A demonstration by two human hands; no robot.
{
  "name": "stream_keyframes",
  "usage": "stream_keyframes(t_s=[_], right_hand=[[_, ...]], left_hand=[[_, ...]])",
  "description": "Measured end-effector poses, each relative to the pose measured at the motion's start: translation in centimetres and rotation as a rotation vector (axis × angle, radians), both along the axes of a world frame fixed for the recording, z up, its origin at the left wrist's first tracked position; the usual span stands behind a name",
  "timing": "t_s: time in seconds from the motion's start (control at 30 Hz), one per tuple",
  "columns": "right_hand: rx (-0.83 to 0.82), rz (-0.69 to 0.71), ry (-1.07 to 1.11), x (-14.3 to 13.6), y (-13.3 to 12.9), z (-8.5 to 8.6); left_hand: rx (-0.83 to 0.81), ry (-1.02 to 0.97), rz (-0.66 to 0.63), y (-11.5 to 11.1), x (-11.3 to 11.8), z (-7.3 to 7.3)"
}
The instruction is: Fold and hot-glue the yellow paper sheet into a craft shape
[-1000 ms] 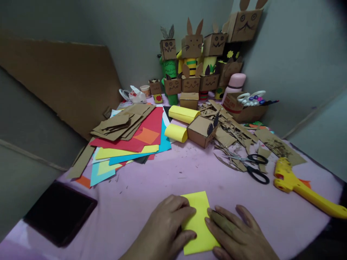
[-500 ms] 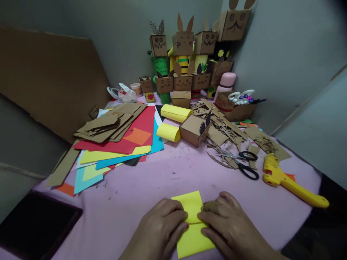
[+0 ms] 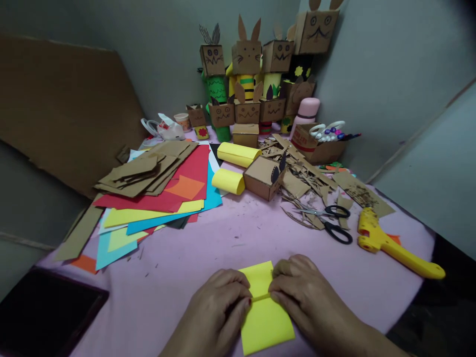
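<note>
A yellow sheet of paper [image 3: 266, 322] lies on the pink tablecloth at the near edge, with a fold or raised seam running across its middle. My left hand [image 3: 219, 307] grips its left side at the seam, thumb and fingers pinched together. On the opposite side my right hand [image 3: 303, 295] pinches the seam's right end, its fingers bent over the paper's edge. Beyond the hands lie two rolled yellow paper tubes [image 3: 228, 181], beside a cardboard box head [image 3: 262, 176] with dark ears.
Black-handled scissors [image 3: 337, 233] and a yellow glue gun [image 3: 397, 250] lie to the right, near cardboard scraps [image 3: 297, 168]. Coloured paper [image 3: 148, 215] and cardboard pieces [image 3: 145, 171] are stacked left. Several cardboard animal figures [image 3: 247, 57] stand at the back. A dark flat panel [image 3: 48, 312] sits front left.
Both hands have shifted slightly, and the thumbs now press in at the ends of the paper's seam. The right thumb has drawn up from the lower half. The view has moved slightly.
</note>
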State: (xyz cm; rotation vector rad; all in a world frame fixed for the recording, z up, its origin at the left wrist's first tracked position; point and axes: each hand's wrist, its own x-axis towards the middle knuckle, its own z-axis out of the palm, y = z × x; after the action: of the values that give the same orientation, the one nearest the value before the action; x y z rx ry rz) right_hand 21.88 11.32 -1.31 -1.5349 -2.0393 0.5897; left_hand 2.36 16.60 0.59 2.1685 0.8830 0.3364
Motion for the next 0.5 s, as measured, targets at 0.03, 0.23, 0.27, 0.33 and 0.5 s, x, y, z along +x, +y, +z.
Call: stream_keyframes(t_s=[0.03, 0.23, 0.27, 0.33, 0.5], right_hand=[[-0.016, 0.003, -0.003, -0.02, 0.0, 0.06], [-0.073, 0.006, -0.028, -0.16, 0.21, 0.41], [-0.083, 0.006, -0.031, -0.18, 0.28, 0.49], [-0.098, 0.004, -0.032, -0.22, 0.39, 0.64], [-0.092, -0.001, -0.042, -0.22, 0.37, 0.98]], left_hand=[[0.0, 0.006, 0.001, 0.0, 0.03, 0.01], [-0.006, 0.033, -0.007, 0.11, 0.1, 0.1], [-0.007, 0.04, -0.008, 0.15, 0.12, 0.14], [-0.004, 0.054, -0.005, 0.25, 0.19, 0.24], [-0.013, 0.059, 0.014, 0.61, 0.46, 0.57]])
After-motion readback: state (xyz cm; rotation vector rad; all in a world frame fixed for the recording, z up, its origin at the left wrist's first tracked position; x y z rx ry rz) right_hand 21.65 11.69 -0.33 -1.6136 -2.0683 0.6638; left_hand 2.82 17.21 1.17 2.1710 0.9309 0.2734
